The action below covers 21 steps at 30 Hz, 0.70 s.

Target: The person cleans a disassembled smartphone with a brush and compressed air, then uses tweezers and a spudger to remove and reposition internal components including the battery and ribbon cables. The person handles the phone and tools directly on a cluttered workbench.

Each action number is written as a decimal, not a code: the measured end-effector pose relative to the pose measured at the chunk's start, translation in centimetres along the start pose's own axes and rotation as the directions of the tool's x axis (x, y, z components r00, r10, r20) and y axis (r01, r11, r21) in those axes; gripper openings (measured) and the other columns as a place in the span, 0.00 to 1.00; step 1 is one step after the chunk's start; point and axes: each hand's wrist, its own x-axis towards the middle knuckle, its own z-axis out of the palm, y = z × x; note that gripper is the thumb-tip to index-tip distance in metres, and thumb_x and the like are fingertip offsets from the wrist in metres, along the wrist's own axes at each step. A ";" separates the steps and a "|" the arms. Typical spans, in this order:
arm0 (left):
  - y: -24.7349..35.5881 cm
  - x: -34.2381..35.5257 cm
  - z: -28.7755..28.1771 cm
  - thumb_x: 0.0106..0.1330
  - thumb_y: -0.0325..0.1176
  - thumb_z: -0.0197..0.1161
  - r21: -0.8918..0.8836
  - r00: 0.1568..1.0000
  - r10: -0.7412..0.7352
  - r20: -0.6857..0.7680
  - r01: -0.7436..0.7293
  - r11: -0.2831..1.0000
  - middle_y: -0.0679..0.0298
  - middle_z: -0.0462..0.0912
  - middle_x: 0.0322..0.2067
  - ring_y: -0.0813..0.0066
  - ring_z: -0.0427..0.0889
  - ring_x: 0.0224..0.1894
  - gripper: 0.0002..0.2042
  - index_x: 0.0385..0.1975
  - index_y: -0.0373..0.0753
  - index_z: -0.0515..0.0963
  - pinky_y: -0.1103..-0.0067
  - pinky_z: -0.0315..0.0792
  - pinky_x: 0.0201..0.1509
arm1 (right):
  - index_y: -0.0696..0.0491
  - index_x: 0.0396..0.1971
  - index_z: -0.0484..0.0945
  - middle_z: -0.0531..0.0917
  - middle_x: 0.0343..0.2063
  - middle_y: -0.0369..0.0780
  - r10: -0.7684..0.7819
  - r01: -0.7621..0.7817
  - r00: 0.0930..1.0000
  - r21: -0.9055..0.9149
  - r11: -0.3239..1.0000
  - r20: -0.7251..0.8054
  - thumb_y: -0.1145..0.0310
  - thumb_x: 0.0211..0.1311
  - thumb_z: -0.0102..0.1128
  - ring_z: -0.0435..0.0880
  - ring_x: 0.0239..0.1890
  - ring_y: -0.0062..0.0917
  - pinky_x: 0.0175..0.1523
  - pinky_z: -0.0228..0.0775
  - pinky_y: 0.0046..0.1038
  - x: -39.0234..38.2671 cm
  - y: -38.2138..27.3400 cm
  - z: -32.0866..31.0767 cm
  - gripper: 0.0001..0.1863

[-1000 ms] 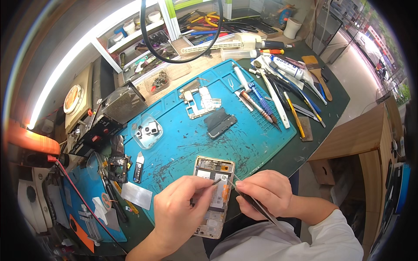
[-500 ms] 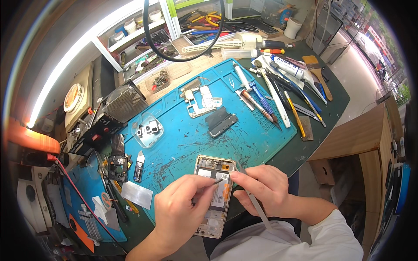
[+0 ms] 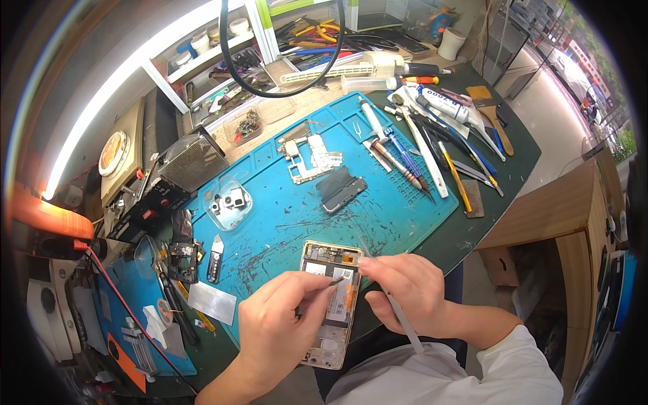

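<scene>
An opened phone [image 3: 344, 337] with a gold-coloured rim lies at the near edge of the blue mat, its battery [image 3: 337, 307] and inner parts showing. Over its left side, my left hand [image 3: 282, 324] pinches a small black piece [image 3: 337, 281] between thumb and forefinger; its exact kind is too small to tell. My right hand [image 3: 410, 290], at the phone's upper right, holds slim metal tweezers [image 3: 403, 320]. The tweezers' tip points away from me past the phone's top corner, and their back end reaches toward my shirt.
On the blue mat [image 3: 283, 229] lie a metal phone plate [image 3: 307, 158], a dark phone part [image 3: 341, 190] and a clear dish [image 3: 227, 204] of small parts. Screwdrivers [image 3: 412, 158] and other tools crowd the right. A utility blade [image 3: 215, 259] and a metal sheet [image 3: 212, 303] are at left.
My right hand has shifted slightly, and the tweezers' tip now stretches farther past the phone's top corner. My left hand keeps its pinch in nearly the same place.
</scene>
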 end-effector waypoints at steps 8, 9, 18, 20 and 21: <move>-2.4 1.5 -2.2 0.63 0.22 0.74 0.323 0.982 0.015 -0.189 0.048 0.945 0.58 0.87 0.33 0.60 0.86 0.32 0.05 0.36 0.35 0.85 0.72 0.79 0.36 | 0.53 0.60 0.83 0.84 0.41 0.44 0.124 -0.107 0.988 -0.165 0.980 0.095 0.73 0.59 0.74 0.84 0.39 0.39 0.43 0.79 0.37 1.6 1.1 -2.9 0.26; -2.5 1.5 -2.2 0.63 0.22 0.74 0.369 0.984 0.021 -0.177 0.047 0.928 0.58 0.87 0.33 0.60 0.86 0.33 0.05 0.36 0.35 0.85 0.71 0.79 0.36 | 0.53 0.60 0.83 0.83 0.43 0.43 0.148 -0.113 0.981 -0.246 0.963 0.129 0.76 0.58 0.72 0.83 0.45 0.38 0.49 0.78 0.37 1.8 1.4 -3.4 0.26; -2.2 1.1 -2.0 0.61 0.22 0.72 0.527 0.994 0.034 -0.102 0.025 0.850 0.59 0.84 0.34 0.58 0.84 0.38 0.06 0.37 0.34 0.85 0.67 0.77 0.42 | 0.47 0.58 0.86 0.83 0.47 0.40 0.026 0.157 0.925 -0.443 0.883 0.379 0.82 0.56 0.64 0.82 0.48 0.34 0.52 0.79 0.36 3.2 3.8 -5.3 0.28; -2.1 1.0 -2.1 0.62 0.21 0.71 0.531 0.994 0.044 -0.098 0.015 0.847 0.59 0.84 0.35 0.58 0.84 0.39 0.06 0.38 0.33 0.86 0.67 0.77 0.42 | 0.48 0.58 0.86 0.83 0.49 0.40 0.036 0.159 0.921 -0.460 0.874 0.387 0.83 0.55 0.64 0.83 0.49 0.34 0.52 0.80 0.36 3.3 3.6 -5.3 0.28; -2.1 0.9 -2.1 0.62 0.21 0.70 0.529 0.995 0.043 -0.091 0.012 0.849 0.58 0.84 0.36 0.57 0.84 0.39 0.07 0.39 0.33 0.86 0.67 0.78 0.43 | 0.48 0.58 0.86 0.83 0.50 0.41 0.036 0.156 0.925 -0.464 0.872 0.378 0.84 0.55 0.63 0.83 0.49 0.35 0.52 0.80 0.36 3.3 3.7 -5.3 0.29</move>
